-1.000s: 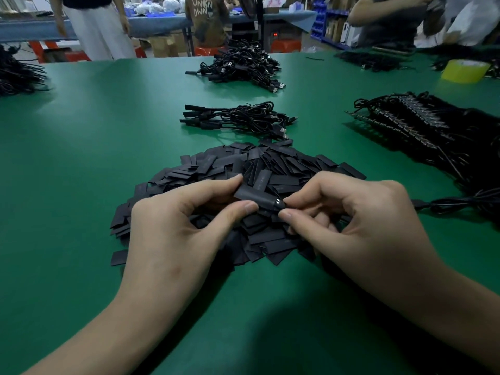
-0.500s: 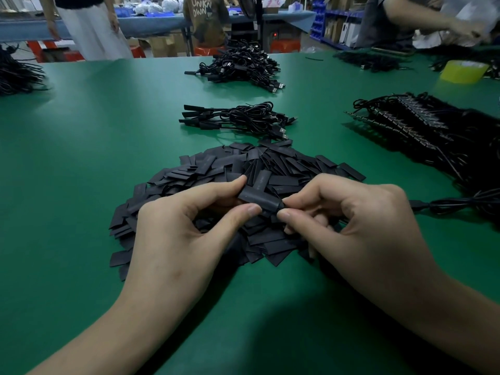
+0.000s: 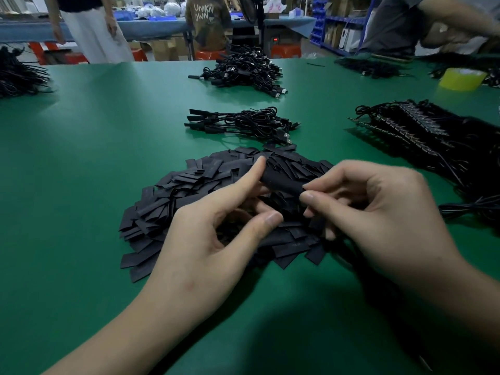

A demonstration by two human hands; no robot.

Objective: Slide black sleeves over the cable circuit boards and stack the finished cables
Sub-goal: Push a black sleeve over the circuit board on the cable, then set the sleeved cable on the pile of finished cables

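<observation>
Thumb of left hand [image 3: 211, 239] now off sleeve [image 3: 281, 182], index straight against it, right hand [image 3: 378, 209] fingers [image 3: 308, 197] pinching it.

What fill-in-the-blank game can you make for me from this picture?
The table is ____. The right hand pinches a black ____ above the pile. The tape roll is ____.
Missing words: green, sleeve, yellow.
</observation>
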